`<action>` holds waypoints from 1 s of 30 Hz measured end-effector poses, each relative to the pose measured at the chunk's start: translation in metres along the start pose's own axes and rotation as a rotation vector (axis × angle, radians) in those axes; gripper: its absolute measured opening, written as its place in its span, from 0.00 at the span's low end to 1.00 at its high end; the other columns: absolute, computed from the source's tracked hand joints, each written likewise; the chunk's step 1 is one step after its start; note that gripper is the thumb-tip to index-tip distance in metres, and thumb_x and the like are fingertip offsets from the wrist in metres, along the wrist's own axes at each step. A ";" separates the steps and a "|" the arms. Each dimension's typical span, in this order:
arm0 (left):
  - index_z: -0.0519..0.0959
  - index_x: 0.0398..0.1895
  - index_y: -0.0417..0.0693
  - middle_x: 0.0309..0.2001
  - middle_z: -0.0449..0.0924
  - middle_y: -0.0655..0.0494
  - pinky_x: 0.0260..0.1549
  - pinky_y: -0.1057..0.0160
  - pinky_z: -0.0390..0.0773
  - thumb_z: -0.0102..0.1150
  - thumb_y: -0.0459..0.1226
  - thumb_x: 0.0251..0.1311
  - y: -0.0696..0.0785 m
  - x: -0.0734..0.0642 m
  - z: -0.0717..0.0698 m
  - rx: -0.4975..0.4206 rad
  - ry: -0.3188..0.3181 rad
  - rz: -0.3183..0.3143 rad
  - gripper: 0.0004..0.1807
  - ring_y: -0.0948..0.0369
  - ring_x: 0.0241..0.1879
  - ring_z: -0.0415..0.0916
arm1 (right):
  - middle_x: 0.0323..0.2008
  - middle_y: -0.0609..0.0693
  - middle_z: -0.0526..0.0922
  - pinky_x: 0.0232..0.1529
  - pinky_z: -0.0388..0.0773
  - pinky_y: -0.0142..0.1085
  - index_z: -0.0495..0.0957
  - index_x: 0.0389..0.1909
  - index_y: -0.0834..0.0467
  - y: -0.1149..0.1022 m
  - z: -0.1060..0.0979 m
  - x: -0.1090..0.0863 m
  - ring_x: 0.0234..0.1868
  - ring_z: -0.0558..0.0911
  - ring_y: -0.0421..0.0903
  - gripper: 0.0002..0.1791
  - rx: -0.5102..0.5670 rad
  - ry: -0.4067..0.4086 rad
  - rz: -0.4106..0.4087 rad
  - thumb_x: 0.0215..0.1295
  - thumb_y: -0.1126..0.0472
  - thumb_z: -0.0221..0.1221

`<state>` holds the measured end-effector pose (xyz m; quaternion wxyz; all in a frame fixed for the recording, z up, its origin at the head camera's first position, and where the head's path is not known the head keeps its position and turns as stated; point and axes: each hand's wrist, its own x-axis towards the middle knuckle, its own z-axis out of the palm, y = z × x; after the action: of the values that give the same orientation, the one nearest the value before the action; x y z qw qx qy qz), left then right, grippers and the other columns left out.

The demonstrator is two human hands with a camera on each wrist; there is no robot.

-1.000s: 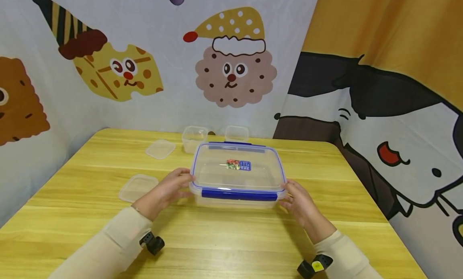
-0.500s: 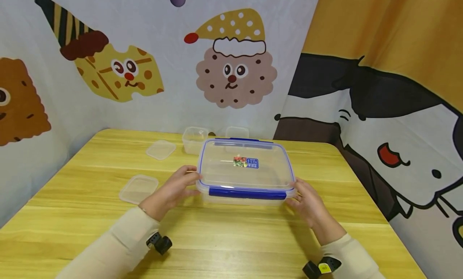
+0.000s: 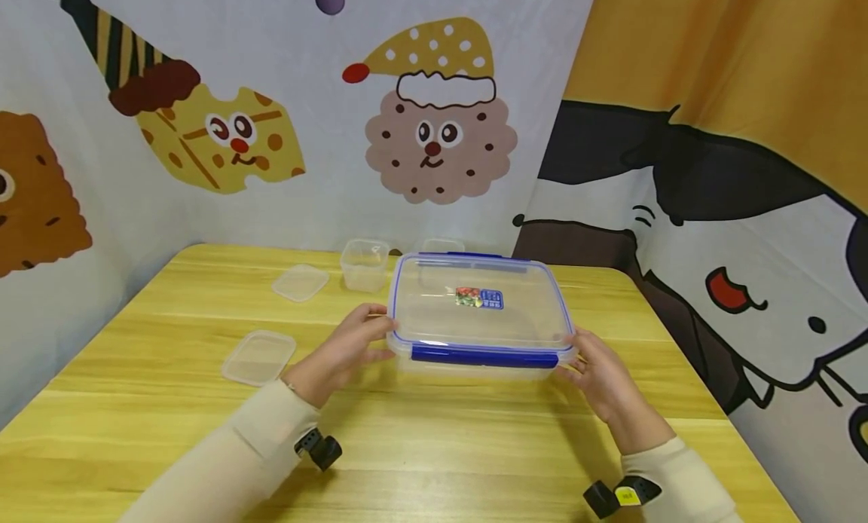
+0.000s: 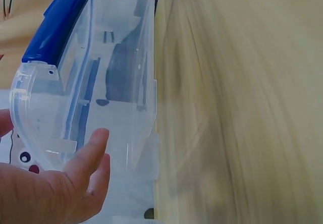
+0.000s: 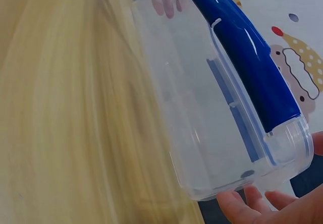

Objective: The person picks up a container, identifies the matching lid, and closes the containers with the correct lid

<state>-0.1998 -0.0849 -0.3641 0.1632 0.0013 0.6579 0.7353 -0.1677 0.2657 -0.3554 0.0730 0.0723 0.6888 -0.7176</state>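
A large clear plastic food storage container [image 3: 478,323] with a blue-edged lid, blue clip latches and a small fruit label is held between both hands. My left hand [image 3: 349,346] grips its left end, thumb at the lid's edge and fingers below the rim. At the opposite end my right hand [image 3: 603,372] holds it the same way, thumb on the lid's corner. In the left wrist view the left fingers [image 4: 93,156] lie along the container's clear side wall. The right wrist view has the right fingertips [image 5: 234,204] against its end near the base.
Two small clear tubs stand at the table's back: one open tub [image 3: 365,265] left of the big container, another [image 3: 442,246] partly hidden behind it. Two flat square lids, a far one [image 3: 301,282] and a near one [image 3: 258,357], lie on the left. A cartoon-printed curtain [image 3: 271,214] hangs behind the table.
Both hands have carried the container to the right and slightly away from the person. It now covers more of the back tub, and the near lid at the left is less covered.
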 end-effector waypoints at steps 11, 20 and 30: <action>0.56 0.65 0.33 0.59 0.63 0.37 0.54 0.52 0.77 0.52 0.34 0.63 0.007 0.010 0.017 -0.035 0.015 0.008 0.30 0.46 0.57 0.64 | 0.40 0.38 0.75 0.46 0.78 0.31 0.71 0.44 0.48 -0.014 -0.016 0.006 0.43 0.75 0.38 0.05 0.012 0.021 0.035 0.73 0.54 0.49; 0.59 0.64 0.35 0.59 0.64 0.39 0.55 0.49 0.76 0.54 0.33 0.62 0.012 0.020 0.035 -0.046 0.037 0.005 0.29 0.47 0.58 0.62 | 0.40 0.38 0.75 0.44 0.79 0.29 0.70 0.46 0.48 -0.021 -0.032 0.011 0.41 0.77 0.37 0.07 0.007 0.067 0.082 0.72 0.52 0.51; 0.59 0.64 0.35 0.62 0.63 0.39 0.57 0.46 0.74 0.55 0.35 0.64 0.015 0.033 0.054 -0.061 0.016 0.011 0.28 0.45 0.62 0.60 | 0.37 0.37 0.77 0.43 0.80 0.29 0.68 0.47 0.49 -0.027 -0.055 0.020 0.39 0.77 0.36 0.09 0.015 0.059 0.068 0.72 0.51 0.50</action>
<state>-0.2225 -0.0260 -0.3488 0.1538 -0.0059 0.6365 0.7557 -0.1927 0.3221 -0.3357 0.0763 0.1172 0.6825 -0.7174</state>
